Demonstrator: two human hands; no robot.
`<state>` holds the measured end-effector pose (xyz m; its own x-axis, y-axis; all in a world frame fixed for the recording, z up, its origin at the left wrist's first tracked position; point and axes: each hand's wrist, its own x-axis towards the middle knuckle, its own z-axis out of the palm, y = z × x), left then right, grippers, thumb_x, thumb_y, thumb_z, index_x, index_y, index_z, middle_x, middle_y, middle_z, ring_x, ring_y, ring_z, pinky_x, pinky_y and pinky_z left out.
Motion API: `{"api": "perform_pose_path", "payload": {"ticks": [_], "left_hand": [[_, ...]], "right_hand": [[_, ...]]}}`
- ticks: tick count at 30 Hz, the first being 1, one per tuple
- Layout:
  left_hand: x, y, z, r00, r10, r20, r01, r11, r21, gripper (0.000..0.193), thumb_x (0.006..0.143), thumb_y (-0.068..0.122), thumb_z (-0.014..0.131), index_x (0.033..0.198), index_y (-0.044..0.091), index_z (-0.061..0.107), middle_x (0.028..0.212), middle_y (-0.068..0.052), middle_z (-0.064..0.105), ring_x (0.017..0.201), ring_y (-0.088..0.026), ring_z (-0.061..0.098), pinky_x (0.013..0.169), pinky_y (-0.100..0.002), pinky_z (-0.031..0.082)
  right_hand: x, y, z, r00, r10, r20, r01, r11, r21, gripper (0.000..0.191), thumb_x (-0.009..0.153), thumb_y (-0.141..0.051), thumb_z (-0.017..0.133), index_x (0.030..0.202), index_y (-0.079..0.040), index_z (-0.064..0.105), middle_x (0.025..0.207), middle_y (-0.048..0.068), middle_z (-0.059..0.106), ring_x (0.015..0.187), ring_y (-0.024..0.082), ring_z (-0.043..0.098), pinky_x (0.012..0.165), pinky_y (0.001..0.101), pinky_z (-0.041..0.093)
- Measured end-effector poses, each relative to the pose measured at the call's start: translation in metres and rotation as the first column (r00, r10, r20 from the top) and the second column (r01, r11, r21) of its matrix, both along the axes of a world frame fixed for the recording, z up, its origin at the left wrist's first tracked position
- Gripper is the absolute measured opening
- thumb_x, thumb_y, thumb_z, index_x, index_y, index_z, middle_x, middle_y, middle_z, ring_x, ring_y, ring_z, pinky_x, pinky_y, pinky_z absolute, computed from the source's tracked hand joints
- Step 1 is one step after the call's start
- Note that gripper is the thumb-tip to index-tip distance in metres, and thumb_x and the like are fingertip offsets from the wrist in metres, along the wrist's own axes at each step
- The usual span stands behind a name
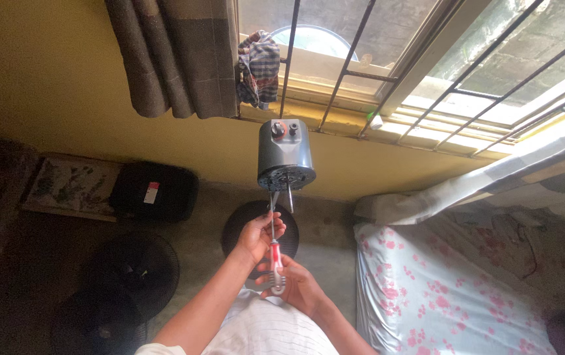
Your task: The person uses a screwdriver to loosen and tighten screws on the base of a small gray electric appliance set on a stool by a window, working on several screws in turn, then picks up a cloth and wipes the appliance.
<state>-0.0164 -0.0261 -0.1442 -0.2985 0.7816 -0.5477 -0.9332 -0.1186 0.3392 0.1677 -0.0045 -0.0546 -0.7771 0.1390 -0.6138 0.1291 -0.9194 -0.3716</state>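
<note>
A grey fan motor housing point(286, 154) with two knobs on its top stands upright on a pole over a round black base point(243, 220) on the floor. My left hand point(257, 235) grips the pole just under the housing. My right hand point(293, 284) holds a screwdriver point(274, 253) with a red and white handle, its shaft pointing up to the underside of the housing.
Black fan grilles point(134, 266) lie on the floor at left, beside a black case point(154, 192) and a flat picture board point(72, 186). A bed with a floral sheet point(440, 289) fills the right. A barred window point(387, 66), a curtain point(177, 56) and a checked cloth point(258, 69) are behind.
</note>
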Motion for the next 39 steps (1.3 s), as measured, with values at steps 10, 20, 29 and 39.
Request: {"api": "perform_pose_path", "payload": {"ticks": [10,20,29,39], "left_hand": [[0.002,-0.001,-0.002,0.99,0.013,-0.143,-0.003,0.997,0.071,0.024,0.097,0.012,0.071,0.116,-0.001,0.066,0.092,-0.013,0.071,0.088,-0.026,0.072,0.08,-0.038,0.062],[-0.008,0.004,-0.001,0.995,0.011,-0.096,0.0,0.994,0.108,0.029,0.099,0.014,0.066,0.117,-0.008,0.066,0.091,-0.017,0.073,0.09,-0.032,0.074,0.086,-0.043,0.063],[-0.019,0.02,0.015,0.993,0.1,0.062,-0.11,0.975,0.193,0.026,0.097,0.011,0.054,0.114,-0.007,0.06,0.113,-0.028,0.072,0.11,-0.038,0.07,0.106,-0.05,0.055],[-0.042,0.047,0.008,0.981,0.167,0.094,-0.181,0.967,0.177,0.024,0.098,0.004,0.05,0.111,-0.015,0.058,0.114,-0.03,0.067,0.113,-0.042,0.067,0.109,-0.057,0.054]], "right_hand": [[-0.01,-0.001,0.006,0.996,0.053,0.065,-0.066,0.973,0.219,0.055,0.085,-0.007,0.074,0.13,0.0,0.043,0.109,0.012,0.062,0.093,0.024,0.069,0.078,0.0501,0.062],[-0.004,0.001,-0.002,0.981,0.063,-0.185,-0.032,0.986,0.165,0.051,0.09,0.004,0.077,0.137,0.004,0.055,0.109,0.008,0.065,0.098,0.019,0.066,0.089,0.0357,0.056],[-0.001,0.002,0.007,0.996,0.034,-0.083,-0.019,0.984,0.177,0.05,0.092,-0.005,0.072,0.135,-0.003,0.047,0.087,0.011,0.064,0.069,0.023,0.067,0.06,0.0361,0.055],[0.0,0.002,0.0,0.997,-0.003,0.071,-0.033,0.866,0.5,0.052,0.083,0.001,0.075,0.132,-0.001,0.058,0.091,0.004,0.065,0.074,0.012,0.065,0.065,0.0302,0.055]]}}
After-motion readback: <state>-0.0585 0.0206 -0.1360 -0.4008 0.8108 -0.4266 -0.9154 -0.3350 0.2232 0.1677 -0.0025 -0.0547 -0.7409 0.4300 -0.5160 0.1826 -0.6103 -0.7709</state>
